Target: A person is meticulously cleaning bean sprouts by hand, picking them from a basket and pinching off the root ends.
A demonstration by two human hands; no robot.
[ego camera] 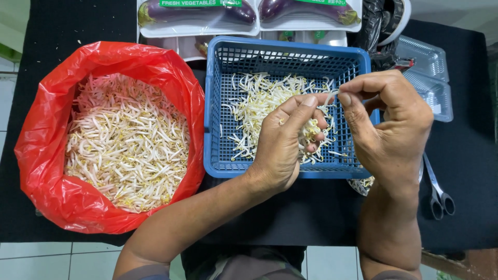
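Observation:
My left hand [284, 145] hovers over the blue plastic basket [217, 129], cupped around a clump of bean sprouts [313, 129]. My right hand [390, 124] is at the basket's right rim, thumb and forefinger pinched on a single sprout [332, 95] drawn from that clump. A loose layer of sprouts [259, 98] lies in the basket. To the left, a red plastic bag [46, 150] stands open, filled with a large heap of bean sprouts [124, 140].
Wrapped trays of purple eggplants [197, 13] lie behind the basket. Clear plastic containers [428, 67] sit at the right, and scissors [438, 194] lie near my right wrist. A black cloth [467, 155] covers the table; tiled floor shows below its front edge.

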